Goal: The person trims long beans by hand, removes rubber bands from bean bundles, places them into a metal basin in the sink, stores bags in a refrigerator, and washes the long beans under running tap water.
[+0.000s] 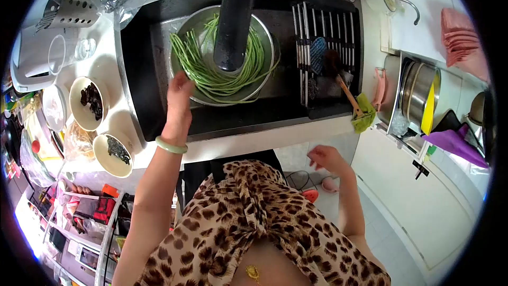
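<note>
A round metal basin [267, 29] stands in the black sink [145, 74], with long green beans [225, 86] coiled inside it. The dark faucet [238, 16] reaches over the basin and covers part of the beans. At the basin's lower left rim is my left hand [180, 92], a pale green bangle on its wrist. Its fingers bend downward and their tips are hidden, so whether they grip the rim does not show. My right hand [327, 159] hangs in front of the counter, away from the sink, fingers loosely curled and apart, holding nothing.
Left of the sink are a bowl of dark pieces [91, 103] and a bowl of dark shreds [117, 150]. A metal rack [304, 47] spans the sink's right side, near a wooden-handled brush [349, 95] and a green cloth [364, 114]. Pots [418, 92] stand far right.
</note>
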Demonstrator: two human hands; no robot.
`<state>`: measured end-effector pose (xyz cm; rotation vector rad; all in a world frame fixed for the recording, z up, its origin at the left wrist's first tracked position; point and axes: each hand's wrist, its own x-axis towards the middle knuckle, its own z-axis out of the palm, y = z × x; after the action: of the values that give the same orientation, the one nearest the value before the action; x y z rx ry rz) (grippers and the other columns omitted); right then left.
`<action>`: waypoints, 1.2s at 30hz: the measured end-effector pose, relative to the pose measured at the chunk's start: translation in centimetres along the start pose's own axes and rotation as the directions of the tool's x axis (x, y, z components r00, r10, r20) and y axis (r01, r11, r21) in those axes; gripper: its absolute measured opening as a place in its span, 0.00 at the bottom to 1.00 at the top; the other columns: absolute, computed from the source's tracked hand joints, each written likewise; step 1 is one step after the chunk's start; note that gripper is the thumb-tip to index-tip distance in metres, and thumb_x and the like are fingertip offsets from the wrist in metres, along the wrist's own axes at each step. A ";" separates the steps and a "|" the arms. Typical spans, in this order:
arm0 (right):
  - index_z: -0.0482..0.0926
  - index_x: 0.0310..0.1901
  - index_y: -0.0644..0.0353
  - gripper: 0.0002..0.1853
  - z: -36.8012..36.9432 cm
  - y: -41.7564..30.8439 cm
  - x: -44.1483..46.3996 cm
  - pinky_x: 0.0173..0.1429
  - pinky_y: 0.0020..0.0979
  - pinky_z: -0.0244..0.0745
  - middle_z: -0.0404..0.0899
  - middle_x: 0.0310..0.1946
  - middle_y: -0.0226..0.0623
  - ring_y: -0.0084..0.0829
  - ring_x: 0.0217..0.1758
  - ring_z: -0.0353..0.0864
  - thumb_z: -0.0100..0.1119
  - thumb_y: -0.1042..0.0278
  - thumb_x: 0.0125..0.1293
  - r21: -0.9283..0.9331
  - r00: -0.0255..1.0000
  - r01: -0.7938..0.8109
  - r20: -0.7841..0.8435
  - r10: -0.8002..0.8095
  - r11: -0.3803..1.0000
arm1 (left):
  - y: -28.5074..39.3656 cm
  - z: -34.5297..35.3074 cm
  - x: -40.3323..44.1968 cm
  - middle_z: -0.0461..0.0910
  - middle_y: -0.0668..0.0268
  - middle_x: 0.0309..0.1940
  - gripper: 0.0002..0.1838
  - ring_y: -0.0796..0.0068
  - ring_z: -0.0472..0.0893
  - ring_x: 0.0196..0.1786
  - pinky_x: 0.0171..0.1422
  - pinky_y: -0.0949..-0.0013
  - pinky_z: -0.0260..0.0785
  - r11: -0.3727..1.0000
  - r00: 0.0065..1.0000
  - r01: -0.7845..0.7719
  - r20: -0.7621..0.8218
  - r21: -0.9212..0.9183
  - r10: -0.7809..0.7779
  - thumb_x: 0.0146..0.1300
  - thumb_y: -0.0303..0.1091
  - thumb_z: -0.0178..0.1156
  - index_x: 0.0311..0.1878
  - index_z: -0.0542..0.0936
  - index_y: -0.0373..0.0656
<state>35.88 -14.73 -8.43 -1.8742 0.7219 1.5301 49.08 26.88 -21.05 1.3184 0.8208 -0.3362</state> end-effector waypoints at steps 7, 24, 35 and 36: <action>0.74 0.48 0.65 0.17 2.8 -12.8 16.3 0.36 0.32 0.77 0.82 0.35 0.38 0.26 0.37 0.83 0.56 0.61 0.64 -0.540 0.582 0.379 -0.493 -0.647 0.752 | -3.0 2.6 -0.1 0.71 0.63 0.51 0.27 0.67 0.68 0.55 0.58 0.64 0.60 0.887 0.916 0.401 0.070 -0.228 -0.395 0.60 0.33 0.57 0.64 0.66 0.41; 0.73 0.40 0.59 0.10 6.7 -18.4 11.8 0.43 0.31 0.75 0.78 0.36 0.34 0.29 0.39 0.79 0.60 0.74 0.57 0.505 0.790 0.527 -0.587 -0.176 0.683 | -5.9 5.3 4.6 0.63 0.59 0.61 0.20 0.63 0.62 0.61 0.56 0.53 0.53 0.784 0.855 0.456 -0.038 -0.420 -0.518 0.64 0.38 0.57 0.57 0.70 0.42; 0.67 0.58 0.64 0.29 1.8 -23.2 19.5 0.53 0.38 0.69 0.73 0.46 0.41 0.38 0.47 0.74 0.63 0.75 0.54 0.373 0.578 0.543 -0.816 -0.013 0.752 | -4.2 4.3 4.8 0.51 0.57 0.73 0.31 0.57 0.46 0.76 0.75 0.44 0.35 0.791 0.859 0.485 0.036 -0.374 -0.510 0.65 0.39 0.55 0.69 0.61 0.41; 0.65 0.60 0.63 0.30 1.5 -23.5 19.3 0.53 0.37 0.70 0.73 0.46 0.40 0.36 0.46 0.74 0.62 0.79 0.55 0.488 0.588 0.660 -0.809 0.012 0.571 | -4.5 4.3 5.0 0.51 0.57 0.73 0.31 0.57 0.46 0.76 0.75 0.44 0.35 0.789 0.859 0.484 0.032 -0.378 -0.511 0.65 0.39 0.55 0.69 0.61 0.41</action>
<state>55.77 1.46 -24.93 -1.7142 1.0267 -0.0155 51.03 22.86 -27.65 0.7399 1.2330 -0.5204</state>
